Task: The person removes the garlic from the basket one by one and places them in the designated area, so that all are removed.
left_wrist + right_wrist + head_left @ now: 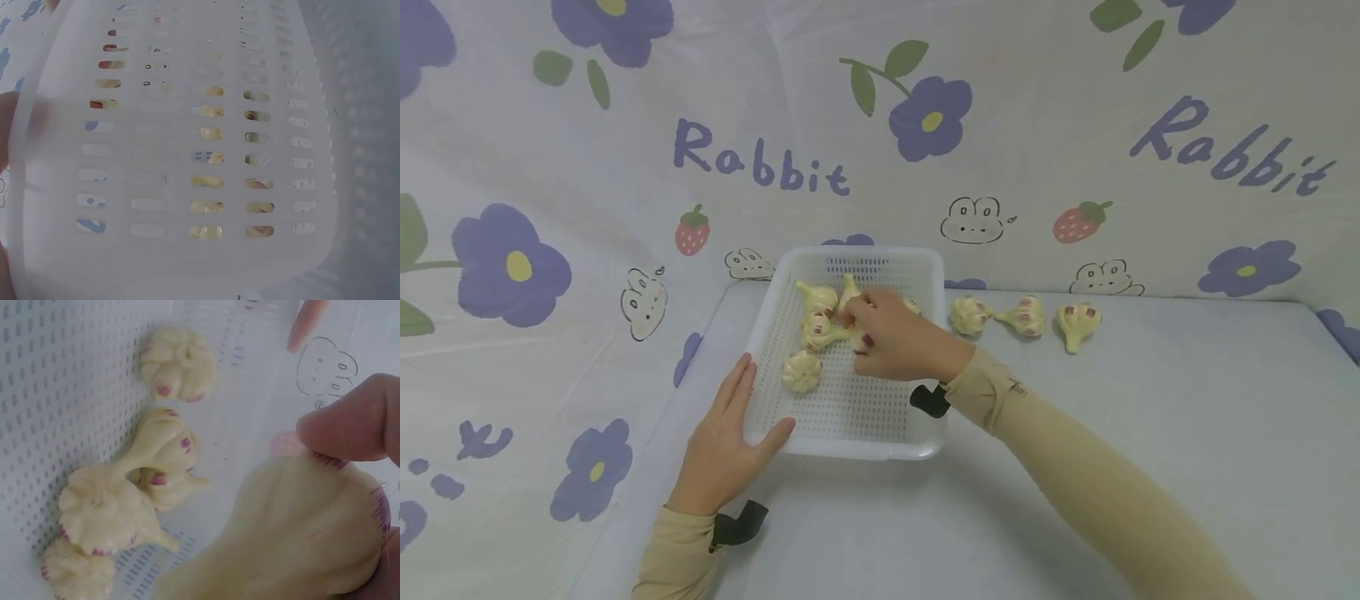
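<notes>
In head view: left hand (722, 442) with fingers spread along left side of white perforated plastic basket (865, 451), thumb apart; right hand (898, 337) over interior, with grip mostly hidden. Clear only from right wrist: garlic bulb (297, 525) pinched between thumb and fingers inside basket, beside other bulbs (103, 509), some touching. From left wrist: slotted outer wall, yellowish patches through slots. In head view alone: three more bulbs (1024, 317) on table (1112, 475), right of basket.
</notes>
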Tool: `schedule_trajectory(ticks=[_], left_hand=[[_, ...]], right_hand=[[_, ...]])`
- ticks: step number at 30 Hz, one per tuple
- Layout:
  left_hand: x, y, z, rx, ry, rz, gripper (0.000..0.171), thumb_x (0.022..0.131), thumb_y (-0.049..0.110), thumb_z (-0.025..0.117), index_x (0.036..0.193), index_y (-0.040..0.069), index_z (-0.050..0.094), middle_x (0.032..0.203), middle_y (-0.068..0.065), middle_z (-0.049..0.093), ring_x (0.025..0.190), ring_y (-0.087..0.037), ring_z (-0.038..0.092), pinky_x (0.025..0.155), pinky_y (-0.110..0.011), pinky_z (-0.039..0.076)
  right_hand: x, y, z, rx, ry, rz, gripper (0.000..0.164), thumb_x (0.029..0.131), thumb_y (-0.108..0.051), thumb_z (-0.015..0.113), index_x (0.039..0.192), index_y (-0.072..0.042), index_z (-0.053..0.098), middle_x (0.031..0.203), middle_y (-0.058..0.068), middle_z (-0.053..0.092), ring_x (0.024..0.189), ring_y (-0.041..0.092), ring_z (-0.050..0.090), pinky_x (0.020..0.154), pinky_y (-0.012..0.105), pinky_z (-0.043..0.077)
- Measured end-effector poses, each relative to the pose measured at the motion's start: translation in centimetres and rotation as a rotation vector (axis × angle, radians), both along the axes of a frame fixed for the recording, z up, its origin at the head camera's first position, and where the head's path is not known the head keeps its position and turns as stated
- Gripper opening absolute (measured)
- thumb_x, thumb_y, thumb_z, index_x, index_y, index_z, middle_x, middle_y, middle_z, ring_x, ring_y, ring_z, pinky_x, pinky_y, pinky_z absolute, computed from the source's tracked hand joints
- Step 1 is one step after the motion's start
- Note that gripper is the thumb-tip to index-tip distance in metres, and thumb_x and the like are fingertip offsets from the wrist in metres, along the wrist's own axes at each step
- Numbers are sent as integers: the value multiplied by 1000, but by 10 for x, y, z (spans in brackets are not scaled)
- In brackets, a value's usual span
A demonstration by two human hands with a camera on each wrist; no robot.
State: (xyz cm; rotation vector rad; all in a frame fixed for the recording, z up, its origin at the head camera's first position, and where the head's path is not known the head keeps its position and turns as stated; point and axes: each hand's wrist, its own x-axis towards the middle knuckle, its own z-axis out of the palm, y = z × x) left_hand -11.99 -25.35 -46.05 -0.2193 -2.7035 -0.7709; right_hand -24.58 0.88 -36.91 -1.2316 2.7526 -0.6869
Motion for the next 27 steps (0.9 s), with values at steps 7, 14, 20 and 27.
schedule_trajectory(ticks=[7,14,20,27], left_hand=[[0,1,0,5,10,-3,92,92,43,74,162,0,31,171,-12,28,153,-38,38,113,-61,44],[-1,0,1,-2,14,-6,92,93,43,73,162,0,31,171,-13,28,152,-39,38,113,-61,44],[-1,0,1,-2,6,-5,92,93,44,73,162,0,31,171,-12,28,152,-38,37,114,-61,43],[-1,1,1,-8,37,-8,91,92,42,74,161,-1,33,170,-14,30,151,-40,39,112,-60,45]], right_hand=[[1,19,-1,-31,-19,-22,38,86,-9,69,122,-6,60,126,12,51,117,29,44,92,38,47],[2,35,-4,-54,-43,-31,40,86,-10,69,124,-4,58,126,11,49,115,28,43,91,38,46],[4,47,-4,-69,-15,-45,40,84,-9,69,122,-4,59,122,11,51,110,26,44,88,38,46],[4,63,-7,-84,-16,-80,40,83,-9,69,122,-5,59,122,12,52,104,25,47,83,36,49]])
